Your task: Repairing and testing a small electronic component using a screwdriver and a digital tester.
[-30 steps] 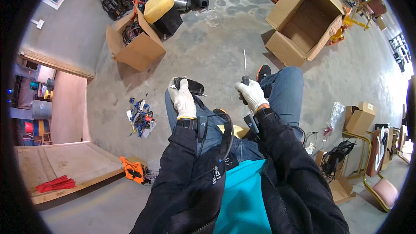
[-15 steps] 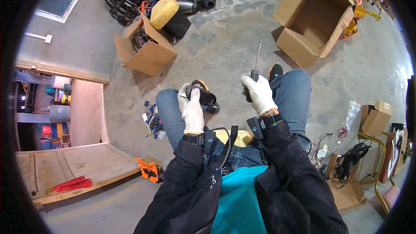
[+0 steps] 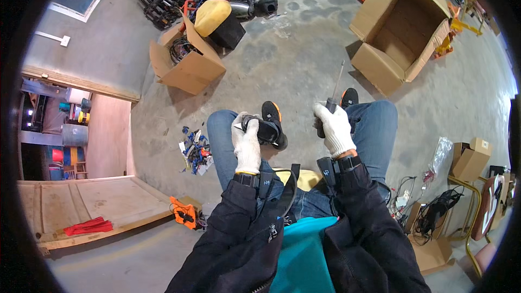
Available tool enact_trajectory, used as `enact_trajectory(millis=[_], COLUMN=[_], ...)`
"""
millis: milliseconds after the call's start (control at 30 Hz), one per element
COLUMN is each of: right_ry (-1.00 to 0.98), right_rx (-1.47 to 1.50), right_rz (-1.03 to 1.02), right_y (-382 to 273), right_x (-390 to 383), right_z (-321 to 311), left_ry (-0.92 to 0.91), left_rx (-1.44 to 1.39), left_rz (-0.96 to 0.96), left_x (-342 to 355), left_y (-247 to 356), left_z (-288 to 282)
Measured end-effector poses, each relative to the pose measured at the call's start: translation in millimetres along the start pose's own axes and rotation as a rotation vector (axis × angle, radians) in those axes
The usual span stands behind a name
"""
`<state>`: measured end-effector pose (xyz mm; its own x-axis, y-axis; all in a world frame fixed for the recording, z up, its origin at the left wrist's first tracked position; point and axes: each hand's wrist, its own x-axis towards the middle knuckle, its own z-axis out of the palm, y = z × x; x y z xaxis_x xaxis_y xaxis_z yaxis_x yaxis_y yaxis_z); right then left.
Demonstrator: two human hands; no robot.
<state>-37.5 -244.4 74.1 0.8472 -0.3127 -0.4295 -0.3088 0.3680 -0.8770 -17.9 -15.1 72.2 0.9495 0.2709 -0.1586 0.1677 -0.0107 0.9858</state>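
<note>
My left hand (image 3: 245,145), in a white knit glove, grips a small black object (image 3: 262,129) above my left knee; its fingers are closed round it and I cannot tell exactly what it is. My right hand (image 3: 336,130), also gloved, is closed round the dark handle of a screwdriver (image 3: 330,105), whose thin metal shaft points up and away from me. A dark part below those fingers is partly hidden. The two hands are apart, over the space between my bent knees. A yellow object (image 3: 306,178) shows beneath me.
An open carton with cables (image 3: 190,73) and a larger open carton (image 3: 380,65) stand ahead. A pile of small parts (image 3: 196,149) lies left of me, near a wooden board (image 3: 97,201). Cables (image 3: 439,209), small boxes (image 3: 470,158) and chairs are at right.
The view has shifted, so the surroundings sit differently. Both hands appear slightly lower and further right than a second ago, still holding their objects. My left shoe now shows more.
</note>
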Motion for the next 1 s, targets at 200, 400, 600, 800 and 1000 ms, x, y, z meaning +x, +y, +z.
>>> enact_trajectory(millis=[200, 400, 600, 800, 1000], right_ry=[0.008, 0.007, 0.001, -0.005, 0.044], right_rx=[0.017, 0.006, 0.006, 0.021, -0.053], right_rz=[-0.013, -0.009, -0.051, -0.037, -0.051], right_y=[-1, -3, -7, -7, -3], right_x=[-2, -2, -2, -5, -7], right_z=[-1, -1, 2, 2, -1], left_ry=[-0.031, -0.105, -0.124, -0.104, -0.175], left_rx=[0.042, 0.078, 0.138, -0.070, -0.031], left_rz=[-0.020, -0.003, 0.040, -0.069, -0.072], left_x=[-6, -6, -12, -18, -18], left_y=[-2, -5, -5, -3, -13], left_z=[7, 2, -4, 5, 14])
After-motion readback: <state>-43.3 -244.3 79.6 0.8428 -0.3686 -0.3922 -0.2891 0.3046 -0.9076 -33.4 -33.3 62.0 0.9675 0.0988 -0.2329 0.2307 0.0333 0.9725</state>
